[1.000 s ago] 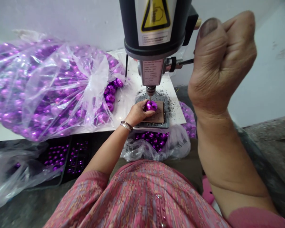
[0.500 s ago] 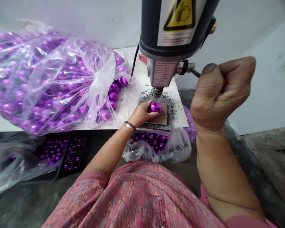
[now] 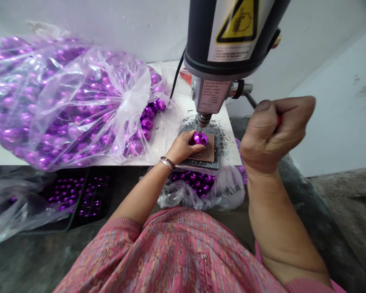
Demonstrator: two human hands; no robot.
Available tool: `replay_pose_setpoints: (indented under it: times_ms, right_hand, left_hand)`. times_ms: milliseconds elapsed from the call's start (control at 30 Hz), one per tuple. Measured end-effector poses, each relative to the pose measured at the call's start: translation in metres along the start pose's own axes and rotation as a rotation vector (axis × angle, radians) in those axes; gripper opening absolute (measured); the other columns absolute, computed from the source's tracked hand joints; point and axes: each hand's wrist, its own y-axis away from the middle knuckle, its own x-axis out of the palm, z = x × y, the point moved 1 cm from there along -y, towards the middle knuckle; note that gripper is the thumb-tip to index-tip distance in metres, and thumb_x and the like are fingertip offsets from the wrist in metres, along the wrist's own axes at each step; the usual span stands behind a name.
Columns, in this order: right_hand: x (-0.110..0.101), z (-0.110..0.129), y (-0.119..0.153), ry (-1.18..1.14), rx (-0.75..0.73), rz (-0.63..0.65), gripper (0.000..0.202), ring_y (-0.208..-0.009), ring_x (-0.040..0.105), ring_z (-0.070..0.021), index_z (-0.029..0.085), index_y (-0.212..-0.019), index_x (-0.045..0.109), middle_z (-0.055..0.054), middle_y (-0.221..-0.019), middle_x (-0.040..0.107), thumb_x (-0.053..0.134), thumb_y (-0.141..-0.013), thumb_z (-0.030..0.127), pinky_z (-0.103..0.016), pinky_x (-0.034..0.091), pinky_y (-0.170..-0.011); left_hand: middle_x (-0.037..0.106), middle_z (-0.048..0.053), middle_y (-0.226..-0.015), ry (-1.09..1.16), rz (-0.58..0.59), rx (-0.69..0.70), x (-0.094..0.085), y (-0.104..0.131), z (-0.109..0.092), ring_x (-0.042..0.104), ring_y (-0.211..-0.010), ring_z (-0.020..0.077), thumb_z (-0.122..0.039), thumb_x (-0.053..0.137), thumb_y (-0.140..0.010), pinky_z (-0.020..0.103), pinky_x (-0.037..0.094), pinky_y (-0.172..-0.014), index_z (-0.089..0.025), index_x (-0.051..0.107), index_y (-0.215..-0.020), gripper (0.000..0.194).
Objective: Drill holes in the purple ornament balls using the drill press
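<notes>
A shiny purple faceted ball (image 3: 200, 138) rests on a brown board (image 3: 208, 153) on the drill press base (image 3: 217, 165). My left hand (image 3: 184, 147) is closed around the ball's left side, thumb in front and fingers behind. Straight above the ball is the chuck (image 3: 204, 119), and its thin bit comes down to the ball's top; whether it has entered cannot be made out. My right hand (image 3: 262, 136) is wrapped round the feed lever (image 3: 250, 99) of the drill press (image 3: 232, 40); the lever's red end shows between the fingers.
At left a big clear bag (image 3: 64, 101) of purple balls lies on the white table (image 3: 158, 156). Under the table edge stand an open bag (image 3: 228, 191) of balls and a dark crate (image 3: 70, 221) with more. Dark shavings (image 3: 224, 140) surround the base.
My right hand has moved down and a little left with the lever. The chuck and bit sit slightly lower toward the ball. My left hand keeps its hold; the view has shifted slightly.
</notes>
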Motion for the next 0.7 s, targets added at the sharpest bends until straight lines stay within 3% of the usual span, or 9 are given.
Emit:
replay_pose_setpoints:
  times_ms: [100,500,700]
  right_hand:
    - [0.000,-0.005,0.004,-0.014,-0.018,-0.015,0.039,-0.063,0.038,-0.0015,0.014,-0.078,0.048,0.002,-0.069,0.041,0.043,-0.102,0.044,-0.021,0.030,-0.063]
    - [0.001,-0.011,0.020,-0.040,-0.053,-0.047,0.020,-0.072,0.045,-0.0014,0.015,-0.084,0.050,0.001,-0.076,0.045,0.047,-0.100,0.027,-0.021,0.035,-0.070]
    - [0.004,-0.015,0.033,-0.073,-0.051,-0.042,0.026,-0.065,0.043,-0.0018,0.016,-0.082,0.043,0.002,-0.071,0.043,0.043,-0.102,0.033,-0.021,0.034,-0.064]
  left_hand:
    - [0.067,0.013,-0.131,-0.012,-0.038,-0.009,0.001,0.001,0.000,0.065,-0.120,0.0246,-0.026,0.085,-0.077,0.037,0.047,-0.114,-0.014,0.071,-0.128,0.054]
    - [0.067,0.011,-0.127,-0.014,-0.025,0.012,0.004,0.000,0.006,0.064,-0.121,0.0270,-0.032,0.086,-0.078,0.040,0.048,-0.116,-0.017,0.071,-0.130,0.057]
    - [0.066,0.015,-0.131,0.000,-0.029,-0.010,0.004,0.000,0.005,0.065,-0.121,0.0278,-0.029,0.086,-0.076,0.039,0.048,-0.114,-0.014,0.069,-0.135,0.063]
